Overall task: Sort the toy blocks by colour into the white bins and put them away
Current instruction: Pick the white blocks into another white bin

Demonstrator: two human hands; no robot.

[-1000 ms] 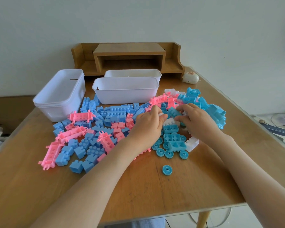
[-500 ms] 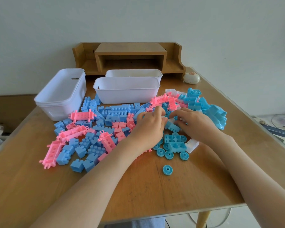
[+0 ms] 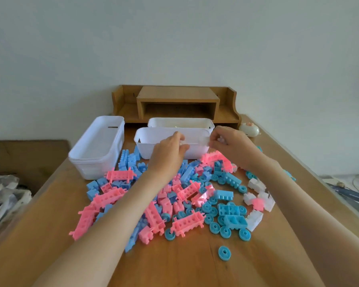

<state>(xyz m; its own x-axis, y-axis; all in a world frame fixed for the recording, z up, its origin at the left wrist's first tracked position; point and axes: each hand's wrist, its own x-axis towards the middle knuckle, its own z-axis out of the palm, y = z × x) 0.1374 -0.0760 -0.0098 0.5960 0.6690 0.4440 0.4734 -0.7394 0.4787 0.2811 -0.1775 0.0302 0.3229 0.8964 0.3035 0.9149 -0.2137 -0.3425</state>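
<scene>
Your table (image 3: 184, 266) carried everything, and I'll place it all by the front bin (image 3: 145, 149). A second bin (image 3: 95, 154) stood just to its left and a third bin (image 3: 180, 122) just behind it. On your side of the front bin the blocks (image 3: 188, 221) lay in a loose heap, pink and blue mixed, with a few white blocks (image 3: 256, 184) off to its near right. Both hands hung at its rim. Your left hand (image 3: 170, 149) was over the front wall with fingers bunched, though I couldn't tell whether they held anything. Your right hand (image 3: 231, 146) was at the right corner, thumb and fingers pinched on a small white block (image 3: 221, 139). I'd judge these pieces light, stiff, hollow plastic, smooth enough to slip. Take each across its flat sides rather than its studs; a short drop into the bin should do no harm.
</scene>
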